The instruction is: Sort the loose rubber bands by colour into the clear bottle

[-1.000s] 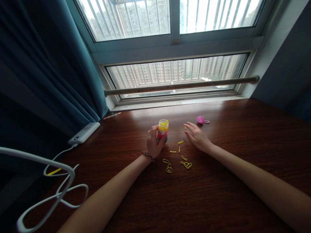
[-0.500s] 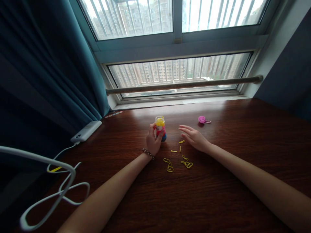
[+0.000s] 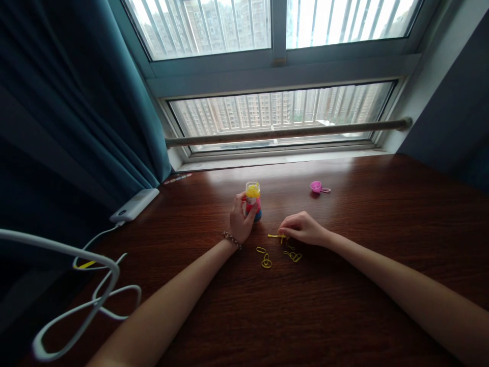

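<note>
My left hand (image 3: 242, 220) is wrapped round a small clear jar (image 3: 252, 200) that stands upright, with yellow pieces at its top and pink and blue below. My right hand (image 3: 303, 228) is to the right of the jar, its fingers pinched together at the tabletop on yellow bands (image 3: 281, 236). Nearer to me lie more yellow bands: a few loops (image 3: 266, 261) on the left and a small cluster (image 3: 293, 256) on the right.
A pink cup with a handle (image 3: 316, 187) is at the back right of the brown table (image 3: 244, 316). On the left are a white power bank (image 3: 135, 205), looped white cable (image 3: 110, 285) and a blue curtain (image 3: 126, 127). A window with a rail (image 3: 290, 132) is behind.
My right hand has come down and slightly nearer to me, from spread fingers to a pinch at the yellow bands. My left hand and the jar have hardly moved.
</note>
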